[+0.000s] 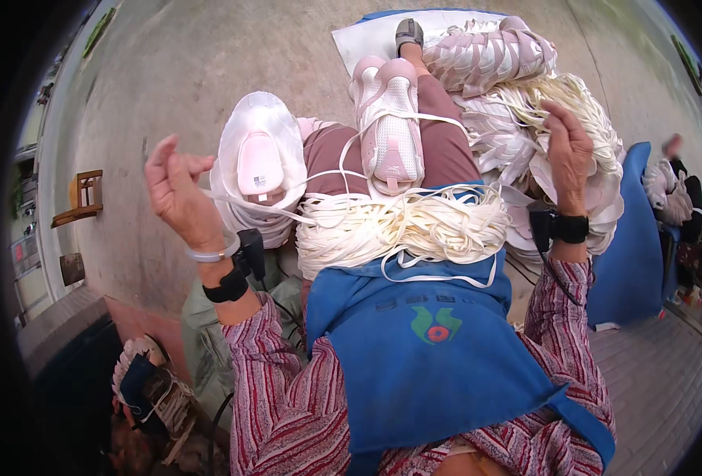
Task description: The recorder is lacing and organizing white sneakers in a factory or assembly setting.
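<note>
Shoe uppers in white and pale pink (pixel 394 143) rest on my lap, with a white shoelace (pixel 438 119) running across them. My left hand (pixel 178 186) is raised at the left with bent fingers; a pale lace stretches from it toward my lap. Beside it stands a nested stack of shoe uppers (pixel 260 163), a pink tongue facing up. On the right my right hand (pixel 569 151) is lifted above a heap of laces, its fingers curled; what they grip, if anything, is too small to make out. A thick bundle of cream shoelaces (pixel 402 226) lies across my blue apron (pixel 438 365).
More stacked shoe uppers (pixel 493 59) lie ahead on a white sheet (pixel 353 44). Loose laces (pixel 581 103) cover the heap at right. A blue panel (pixel 622 238) stands beyond it. A small wooden stool (pixel 80 198) is at far left. People sit at the far right.
</note>
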